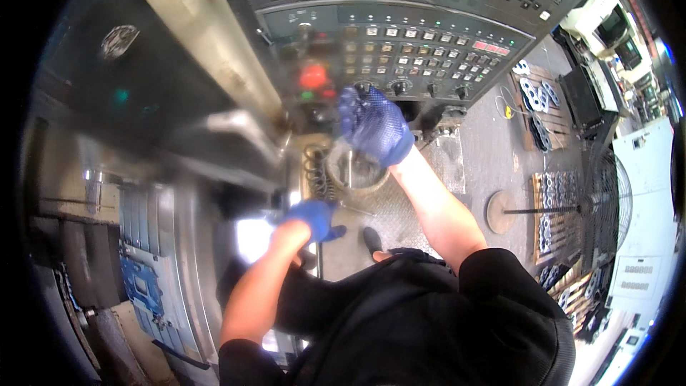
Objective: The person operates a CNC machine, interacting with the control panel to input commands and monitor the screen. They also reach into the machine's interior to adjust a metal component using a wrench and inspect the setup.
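Note:
Both my hands wear blue work gloves. My right hand (pixel 375 125) is raised to the lower edge of a machine control panel (pixel 421 50), fingers curled. It is right by a rotary knob (pixel 362 87); whether anything is inside the fingers is hidden. Left of it sits a red emergency stop button (pixel 313 76) with a green button (pixel 307 95) below. My left hand (pixel 314 220) hangs low beside a coiled hose (pixel 318 171), slightly blurred, one finger sticking out and nothing seen in it.
At left, a blurred machine door (pixel 207 36) with a handle (pixel 232 123) borders a bay holding a blue fixture plate (pixel 143 286). To the right stand a pedestal fan (pixel 600 204) and pallets (pixel 554 129) of flat metal parts. A round container (pixel 357 171) is below my right hand.

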`<act>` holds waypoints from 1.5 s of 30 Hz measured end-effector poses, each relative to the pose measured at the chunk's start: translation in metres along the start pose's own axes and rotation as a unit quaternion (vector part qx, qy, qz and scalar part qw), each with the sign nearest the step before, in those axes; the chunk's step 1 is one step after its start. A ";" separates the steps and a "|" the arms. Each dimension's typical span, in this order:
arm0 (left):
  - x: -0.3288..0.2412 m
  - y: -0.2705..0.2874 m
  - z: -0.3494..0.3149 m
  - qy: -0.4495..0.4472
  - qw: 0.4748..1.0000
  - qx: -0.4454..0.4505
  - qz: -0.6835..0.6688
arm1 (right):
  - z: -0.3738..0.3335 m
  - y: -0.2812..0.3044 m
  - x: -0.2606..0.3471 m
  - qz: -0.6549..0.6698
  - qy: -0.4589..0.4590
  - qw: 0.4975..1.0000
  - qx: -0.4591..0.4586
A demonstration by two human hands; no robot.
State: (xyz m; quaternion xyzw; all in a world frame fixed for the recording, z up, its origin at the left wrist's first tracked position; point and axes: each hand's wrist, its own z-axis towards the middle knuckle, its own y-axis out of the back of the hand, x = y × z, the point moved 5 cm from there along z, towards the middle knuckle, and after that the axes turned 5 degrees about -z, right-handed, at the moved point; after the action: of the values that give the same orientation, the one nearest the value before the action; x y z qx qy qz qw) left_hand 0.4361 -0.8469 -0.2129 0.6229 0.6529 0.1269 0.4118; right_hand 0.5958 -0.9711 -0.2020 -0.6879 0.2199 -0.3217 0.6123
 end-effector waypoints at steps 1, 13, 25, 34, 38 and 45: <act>0.003 -0.001 0.000 0.006 1.000 0.014 -0.011 | 0.004 -0.002 -0.001 0.015 -0.009 0.999 0.038; 0.015 -0.010 0.007 -0.014 1.000 -0.016 0.006 | -0.009 -0.006 0.018 -0.376 0.144 0.872 -0.278; 0.011 -0.001 0.002 -0.015 1.000 -0.025 -0.006 | -0.136 -0.141 0.155 -0.602 0.506 0.547 -0.288; 0.004 -0.001 0.003 -0.014 1.000 -0.020 0.016 | -0.142 -0.178 0.232 -0.491 0.500 0.646 -0.302; 0.007 -0.004 0.007 -0.007 0.999 -0.020 0.024 | -0.142 -0.198 0.222 -0.511 0.480 0.648 -0.298; 0.009 -0.002 0.008 -0.005 0.999 -0.031 0.016 | -0.121 -0.249 0.206 -0.610 0.502 0.547 -0.275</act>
State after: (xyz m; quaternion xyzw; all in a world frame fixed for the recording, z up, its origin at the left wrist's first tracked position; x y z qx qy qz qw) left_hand 0.4412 -0.8417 -0.2221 0.6211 0.6364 0.1501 0.4320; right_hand 0.6299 -1.1613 0.0843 -0.5177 0.0967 -0.8347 -0.1609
